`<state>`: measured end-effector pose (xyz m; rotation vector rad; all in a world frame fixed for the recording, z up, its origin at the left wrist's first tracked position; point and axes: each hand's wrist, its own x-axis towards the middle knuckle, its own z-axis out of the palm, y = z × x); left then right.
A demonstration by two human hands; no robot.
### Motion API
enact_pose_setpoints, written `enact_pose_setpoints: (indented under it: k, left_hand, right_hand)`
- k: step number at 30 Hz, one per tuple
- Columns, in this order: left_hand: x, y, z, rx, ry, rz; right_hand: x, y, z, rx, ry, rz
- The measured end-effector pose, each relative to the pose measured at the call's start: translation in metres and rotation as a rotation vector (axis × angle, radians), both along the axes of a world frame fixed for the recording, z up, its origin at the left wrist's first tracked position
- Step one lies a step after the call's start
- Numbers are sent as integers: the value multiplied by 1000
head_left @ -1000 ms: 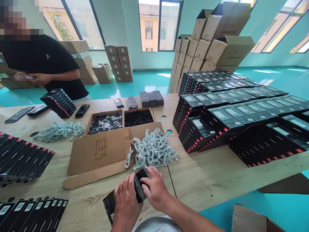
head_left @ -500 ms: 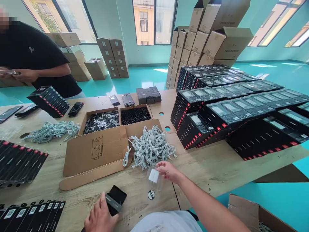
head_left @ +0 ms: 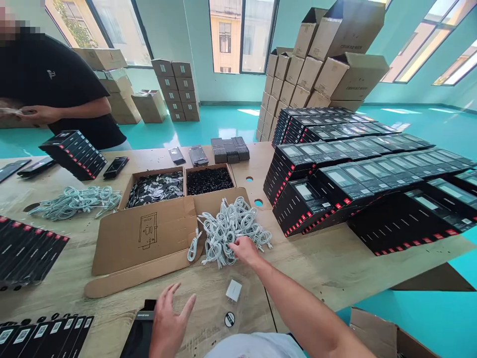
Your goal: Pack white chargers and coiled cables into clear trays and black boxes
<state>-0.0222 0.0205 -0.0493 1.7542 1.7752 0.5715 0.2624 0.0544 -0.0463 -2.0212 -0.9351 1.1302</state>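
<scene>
- the right hand (head_left: 244, 250) reached forward over the wooden table (head_left: 328, 268) and rested its fingertips on the near edge of a pile of coiled white cables (head_left: 231, 229); the fingers were curled into the coils, but whether they had closed on one could not be told.
- the left hand (head_left: 169, 318) hovered low at the near edge of the table, fingers spread and holding nothing, just beside a black box (head_left: 143, 330) lying flat there.
- the two hands were well apart.
- between them lay a small clear bag with a white charger (head_left: 233, 291) inside it, and just nearer the camera a round black sticker (head_left: 229, 319).
- the cable pile sat against the right side of an opened cardboard carton (head_left: 149, 238), whose two rear compartments held dark small parts.
- to the right stood slanted rows of black retail boxes (head_left: 354, 189) with red marks along their edges.
- a second heap of white cables (head_left: 74, 201) lay on the left.
- across the table a person in a black shirt (head_left: 55, 84) held something small in both hands.
- brown cartons (head_left: 328, 54) were stacked on the teal floor behind.
</scene>
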Motion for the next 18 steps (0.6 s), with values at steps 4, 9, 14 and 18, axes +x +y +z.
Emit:
enact_pose_setpoints:
  k: [4, 9, 14, 18]
  left_hand:
    - [35, -2, 32, -342, -432, -10]
    - [80, -5, 64, -676, -930, 18]
    - [93, -9, 77, -610, -847, -77]
    - [87, -15, 90, -649, -786, -223]
  right_hand:
    - [-2, -9, 20, 19, 92, -1]
    - [-21, -58, 50, 108, 215, 133]
    - [-36, -81, 58, 319, 273, 140]
    - [-33, -75, 63, 409, 530, 54]
